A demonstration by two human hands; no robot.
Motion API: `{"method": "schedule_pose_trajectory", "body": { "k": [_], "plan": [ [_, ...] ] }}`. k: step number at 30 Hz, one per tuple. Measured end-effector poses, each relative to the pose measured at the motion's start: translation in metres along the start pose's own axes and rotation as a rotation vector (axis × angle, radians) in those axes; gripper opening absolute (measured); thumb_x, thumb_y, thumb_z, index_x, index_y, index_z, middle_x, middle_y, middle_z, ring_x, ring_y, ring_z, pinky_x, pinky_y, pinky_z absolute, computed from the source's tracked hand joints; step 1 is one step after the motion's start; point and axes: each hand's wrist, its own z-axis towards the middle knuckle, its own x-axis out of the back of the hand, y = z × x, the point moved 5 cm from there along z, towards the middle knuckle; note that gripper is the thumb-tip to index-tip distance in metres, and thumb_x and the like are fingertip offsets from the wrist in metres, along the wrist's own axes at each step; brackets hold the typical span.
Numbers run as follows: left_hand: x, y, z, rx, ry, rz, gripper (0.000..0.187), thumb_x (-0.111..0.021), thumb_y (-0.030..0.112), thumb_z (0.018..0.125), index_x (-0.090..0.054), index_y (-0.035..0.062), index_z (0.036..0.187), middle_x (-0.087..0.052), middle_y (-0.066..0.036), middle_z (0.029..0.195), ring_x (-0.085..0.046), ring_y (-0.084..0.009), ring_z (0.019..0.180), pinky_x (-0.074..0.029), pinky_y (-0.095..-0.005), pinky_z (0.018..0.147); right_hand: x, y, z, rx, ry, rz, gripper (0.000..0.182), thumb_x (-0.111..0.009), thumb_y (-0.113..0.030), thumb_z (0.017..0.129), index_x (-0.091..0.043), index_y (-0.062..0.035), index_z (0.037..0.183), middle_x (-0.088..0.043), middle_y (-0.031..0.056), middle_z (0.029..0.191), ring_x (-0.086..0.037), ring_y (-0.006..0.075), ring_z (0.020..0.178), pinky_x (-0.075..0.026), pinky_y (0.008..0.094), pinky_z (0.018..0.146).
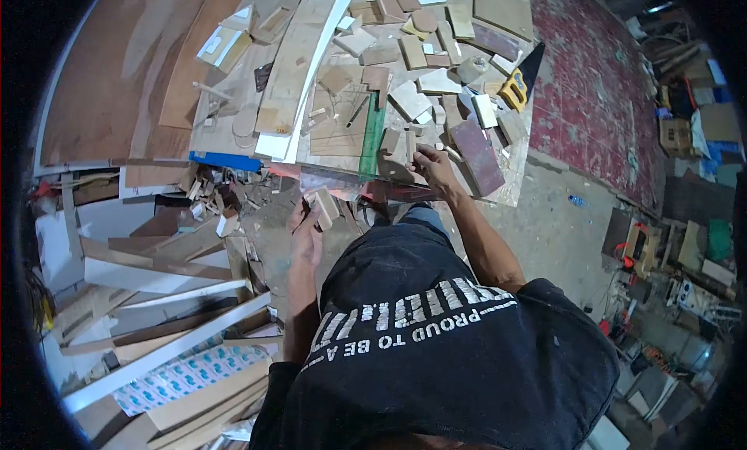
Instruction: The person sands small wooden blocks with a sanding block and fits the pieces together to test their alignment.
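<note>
My left hand (306, 236) is closed around a small pale wooden piece (326, 209), held in front of the table's near edge. The piece seems to have more than one part, but the fingers hide some of it. My right hand (436, 172) is at the near edge of the table, its fingertips pinched on a small wooden strip (411, 144). Left of that strip lies a green ruler (373, 135), with a dark pen (358, 111) beside it on a wooden board (334, 138). A reddish-brown block (478, 158) lies right of my right hand.
Several wood offcuts (410, 100) cover the worktable. A handsaw with a yellow handle (513, 90) lies at its right edge. Long boards and scraps (163, 275) are piled on the floor at left. A red, worn panel (591, 84) and clutter (669, 294) are at right.
</note>
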Motion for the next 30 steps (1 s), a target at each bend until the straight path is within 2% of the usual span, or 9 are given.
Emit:
{"method": "schedule_pose_trajectory", "body": {
  "k": [6, 8, 11, 15, 18, 24, 26, 28, 30],
  "plan": [
    [0.0, 0.013, 0.035, 0.016, -0.069, 0.089, 0.041, -0.062, 0.006, 0.09, -0.052, 0.0026, 0.129, -0.059, -0.004, 0.119, -0.057, -0.0149, 0.108, -0.044, -0.0295, 0.094, 0.053, 0.017, 0.018, 0.228, 0.217, -1.125, 0.039, -0.071, -0.013, 0.078, -0.063, 0.001, 0.113, -0.068, 0.0159, 0.086, -0.066, 0.0234, 0.073, -0.052, 0.033, 0.065],
    [0.002, 0.018, 0.033, -0.022, 0.035, 0.103, 0.04, -0.063, 0.008, 0.089, -0.053, 0.0033, 0.128, -0.06, -0.004, 0.117, -0.057, -0.0147, 0.106, -0.044, -0.0295, 0.092, 0.05, 0.008, 0.022, 0.266, 0.196, -1.102, 0.037, -0.071, -0.015, 0.077, -0.064, -0.0002, 0.109, -0.067, 0.0204, 0.089, -0.067, 0.0295, 0.079, -0.052, 0.0381, 0.071],
    [0.008, 0.022, 0.021, -0.087, 0.083, 0.13, 0.038, -0.064, 0.01, 0.089, -0.054, 0.004, 0.126, -0.061, -0.003, 0.114, -0.057, -0.0143, 0.103, -0.044, -0.0295, 0.09, 0.021, -0.028, 0.013, 0.494, 0.483, -1.261, 0.024, -0.061, -0.014, 0.086, -0.063, 0.0002, 0.105, -0.062, 0.0244, 0.102, -0.061, 0.0405, 0.093, -0.05, 0.0446, 0.079],
    [0.026, 0.008, -0.007, -0.061, 0.339, 0.094, 0.029, -0.062, 0.01, 0.091, -0.057, 0.0056, 0.119, -0.062, -0.001, 0.11, -0.059, -0.014, 0.1, -0.045, -0.0298, 0.087, -0.025, -0.019, 0.028, 0.494, 0.138, -1.28, 0.023, -0.057, -0.013, 0.088, -0.063, -0.0029, 0.108, -0.058, 0.0249, 0.109, -0.059, 0.0428, 0.097, -0.049, 0.0468, 0.082],
    [0.045, -0.012, -0.026, -0.13, 0.335, 0.058, 0.027, -0.061, 0.008, 0.091, -0.058, 0.0049, 0.117, -0.061, -0.002, 0.111, -0.058, -0.0143, 0.101, -0.047, -0.0302, 0.085, -0.075, -0.011, 0.034, 0.536, -0.158, -1.372, 0.025, -0.055, -0.006, 0.082, -0.061, -0.0002, 0.105, -0.057, 0.0222, 0.112, -0.059, 0.043, 0.098, -0.051, 0.0463, 0.08],
    [0.01, -0.025, -0.07, -0.216, 0.442, -0.021, 0.032, -0.055, 0.003, 0.092, -0.056, 0.0028, 0.124, -0.061, -0.005, 0.114, -0.058, -0.016, 0.107, -0.047, -0.0319, 0.089, -0.165, 0.009, 0.106, 0.726, -0.404, -1.558, 0.029, -0.057, -0.011, 0.084, -0.062, -0.0056, 0.112, -0.055, 0.0171, 0.126, -0.057, 0.0382, 0.109, -0.05, 0.0452, 0.09],
    [-0.011, -0.017, -0.075, -0.256, 0.414, -0.047, 0.039, -0.055, 0.004, 0.092, -0.053, 0.0024, 0.13, -0.059, -0.005, 0.12, -0.056, -0.0167, 0.112, -0.046, -0.0332, 0.095, -0.193, 0.016, 0.139, 0.747, -0.463, -1.582, 0.033, -0.056, -0.012, 0.083, -0.06, -0.0044, 0.115, -0.053, 0.0182, 0.131, -0.055, 0.0362, 0.115, -0.049, 0.0447, 0.092],
    [-0.018, -0.007, -0.077, -0.443, 0.367, 0.189, 0.047, -0.056, 0.004, 0.092, -0.045, 0.003, 0.138, -0.056, -0.006, 0.125, -0.054, -0.0191, 0.116, -0.044, -0.0355, 0.099, -0.207, 0.038, 0.17, 0.772, -0.596, -2.061, 0.035, -0.053, -0.013, 0.084, -0.059, -0.0028, 0.116, -0.052, 0.0188, 0.132, -0.053, 0.0336, 0.118, -0.049, 0.044, 0.091],
    [-0.051, 0.014, -0.077, -0.381, 0.216, -0.221, 0.054, -0.055, 0.008, 0.094, -0.036, 0.0039, 0.144, -0.054, -0.009, 0.129, -0.053, -0.0218, 0.12, -0.042, -0.0383, 0.102, -0.206, 0.045, 0.177, 1.061, -0.595, -1.895, 0.037, -0.051, -0.02, 0.085, -0.059, -0.0029, 0.118, -0.06, 0.0184, 0.117, -0.056, 0.0325, 0.113, -0.05, 0.047, 0.085]
  ]
}}
